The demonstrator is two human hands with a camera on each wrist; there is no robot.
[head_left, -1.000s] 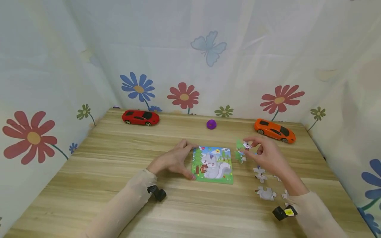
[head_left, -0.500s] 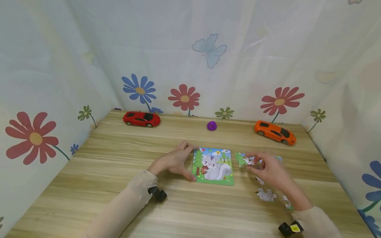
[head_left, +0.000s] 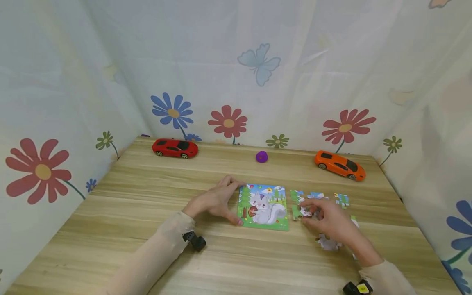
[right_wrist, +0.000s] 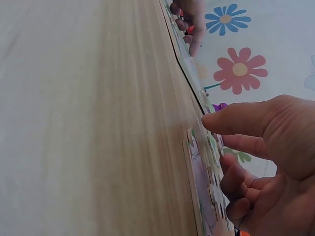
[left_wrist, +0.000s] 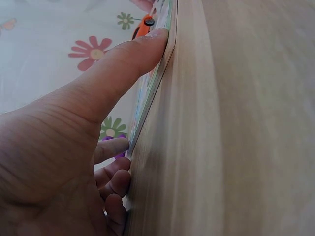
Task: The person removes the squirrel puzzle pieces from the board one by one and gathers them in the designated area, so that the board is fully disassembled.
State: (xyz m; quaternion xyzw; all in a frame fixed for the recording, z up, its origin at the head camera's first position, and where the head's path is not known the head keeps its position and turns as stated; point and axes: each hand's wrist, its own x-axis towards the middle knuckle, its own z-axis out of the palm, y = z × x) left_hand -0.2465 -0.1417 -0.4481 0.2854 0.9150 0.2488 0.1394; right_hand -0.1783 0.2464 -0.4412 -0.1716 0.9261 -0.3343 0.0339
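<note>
Squirrel puzzle board (head_left: 263,206) flat near the middle of the desk (head_left: 147,196), steadied at its left edge by the left hand (head_left: 214,200): thumb along the near-left corner, fingers (left_wrist: 115,179) curled against the far part of that edge, gripping the board's rim. Right hand (head_left: 328,219) just right of the board, thumb and fingers (right_wrist: 236,179) pinching a puzzle piece (head_left: 300,211) that lies on the desk, touching or almost touching the board's right edge; which of the two, impossible to tell. More loose pieces (head_left: 341,199) scattered right of the hand, one white piece (head_left: 327,243) partly hidden under the wrist.

Wide bare wood left of the board and along the near edge. Red toy car (head_left: 175,147), purple ball (head_left: 262,156) and orange toy car (head_left: 339,164) lined up near the back edge, well apart from the hands. Flowered curtain (head_left: 228,82) closing in the desk at back and both sides.

Wrist views nearly edge-on to the desk, board and piece seen only as thin rims, printed faces hard to make out. Right forearm cut off by the lower frame edge.
</note>
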